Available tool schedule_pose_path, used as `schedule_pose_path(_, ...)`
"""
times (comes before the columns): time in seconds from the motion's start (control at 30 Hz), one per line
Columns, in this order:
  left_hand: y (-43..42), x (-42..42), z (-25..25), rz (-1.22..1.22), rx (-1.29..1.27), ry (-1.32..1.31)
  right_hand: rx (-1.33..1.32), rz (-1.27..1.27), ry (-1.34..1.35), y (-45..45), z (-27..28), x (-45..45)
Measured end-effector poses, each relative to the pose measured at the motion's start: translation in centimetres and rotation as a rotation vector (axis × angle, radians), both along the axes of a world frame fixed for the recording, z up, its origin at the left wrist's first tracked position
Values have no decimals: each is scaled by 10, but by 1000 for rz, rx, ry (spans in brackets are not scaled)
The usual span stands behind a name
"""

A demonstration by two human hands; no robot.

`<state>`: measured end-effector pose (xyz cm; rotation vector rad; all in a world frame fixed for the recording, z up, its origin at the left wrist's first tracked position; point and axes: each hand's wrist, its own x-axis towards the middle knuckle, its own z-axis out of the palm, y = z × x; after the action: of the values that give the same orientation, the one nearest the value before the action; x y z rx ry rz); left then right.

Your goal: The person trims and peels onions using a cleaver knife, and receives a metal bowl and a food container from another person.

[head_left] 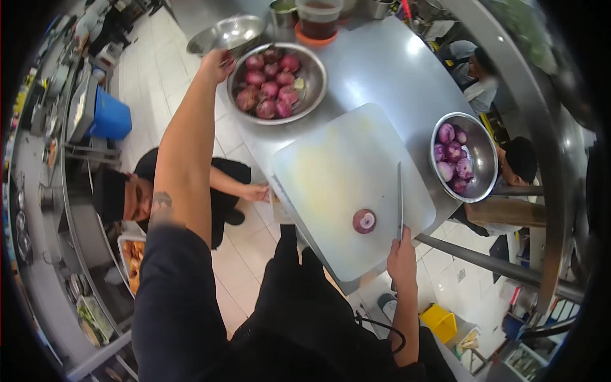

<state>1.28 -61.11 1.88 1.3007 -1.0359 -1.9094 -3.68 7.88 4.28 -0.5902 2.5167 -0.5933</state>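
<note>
My right hand (401, 260) is wrapped round the handle of a knife (400, 197), its blade lying along the right part of a white cutting board (356, 146). Left of the blade, one red onion (364, 221) with a pale cut end rests on the board. My left hand (219, 65) is stretched out to the left rim of a metal bowl (315, 95) full of unpeeled red onions (269, 88). Its fingers are curled; what they hold, if anything, I cannot make out. Several peeled purple onions (453, 151) sit in a second metal bowl (487, 162) at the right.
A metal colander (232, 33) and a clear container of dark liquid (318, 22) stand at the table's far end. On the left a co-worker (137, 194) bends low, one hand (254, 193) close to the table edge. A metal rail (484, 261) runs at right.
</note>
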Motion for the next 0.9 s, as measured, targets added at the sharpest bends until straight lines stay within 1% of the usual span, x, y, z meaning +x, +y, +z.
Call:
schedule_pose_path(0.07,27,4,8,-63,-138,-76,-57,-55,-28,-6,6,2)
schedule_pose_path(0.1,31,3,7,-77,-167,-100,-59,-36,-37,-7,5,1)
schedule_pose_path(0.13,36,8,9,-146,-215,-228,-69,-44,-60,-6,5,1)
schedule_pose_path(0.2,35,14,15,-234,-300,-370,-95,-55,-63,-2,1,-5)
schedule_pose_path(0.23,32,14,19,-227,-308,-357,-83,-90,-117,0,-2,-8)
schedule_pose_path(0.27,41,19,29,-182,-310,-393,-66,-120,-174,1,-3,-11)
schedule_pose_path(0.33,53,29,39,-119,-299,-435,-67,-84,-152,-2,-1,-11)
schedule_pose_path(0.43,86,39,42,41,-566,-302,-85,-35,-110,-4,-2,-8)
schedule_pose_path(0.47,94,37,20,198,-723,-218,-113,-26,-73,-6,-4,-8)
schedule_pose_path(0.5,137,41,31,239,-813,-210,-112,-25,-76,-7,-5,-8)
schedule_pose_path(0.57,232,54,46,120,-742,-86,-109,-18,-84,-6,-6,-10)
schedule_pose_path(0.6,270,58,22,114,-977,-111,-110,-37,-82,-6,-8,-12)
schedule_pose_path(0.63,319,66,13,-10,-878,-221,-148,-1,-66,-4,-12,-14)
schedule_pose_path(0.67,367,71,3,-133,-848,-214,-182,27,-46,2,-13,-16)
schedule_pose_path(0.73,445,78,-12,-489,-780,-147,-154,-10,-65,4,-13,-20)
schedule_pose_path(0.77,472,79,-3,-712,-673,-128,-132,-12,-100,4,-14,-21)
schedule_pose_path(0.8,490,74,2,-747,-685,-106,-138,-50,-87,5,-15,-21)
schedule_pose_path(0.87,518,64,9,-846,-1142,-296,-179,-31,-69,7,-20,-22)
schedule_pose_path(0.9,525,59,20,-939,-1088,-364,-191,-51,-51,7,-20,-22)
